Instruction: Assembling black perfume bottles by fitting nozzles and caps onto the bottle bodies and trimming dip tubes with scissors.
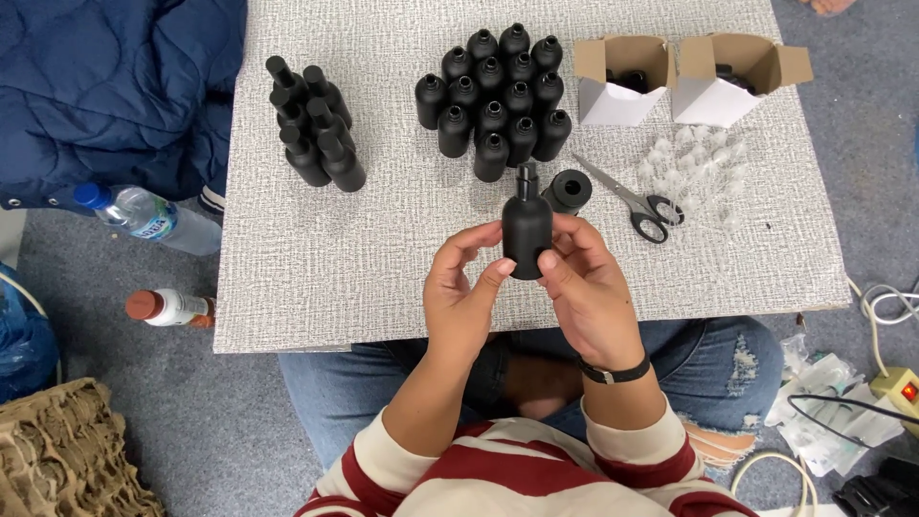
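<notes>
Both hands, L (466, 292) + R (586, 278), grip matte black plastic bottle w/ pump top (527, 230) upright above grey textured table (316, 278), fingertips steadying body; capless black bottles (498, 101) clustered behind.

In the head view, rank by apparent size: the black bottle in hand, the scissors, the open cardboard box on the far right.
1. Open cardboard box, largest.
2. Black bottle and scissors look similar in length; the bottle, raised toward the camera in both hands, can't be ranked reliably against them.

Open grey textured tabletop (316, 278) left of both hands; ahead blocked by upright matte black bottles (498, 91), steel black-handled scissors (634, 199), clear plastic caps (694, 168) to the right.
</notes>
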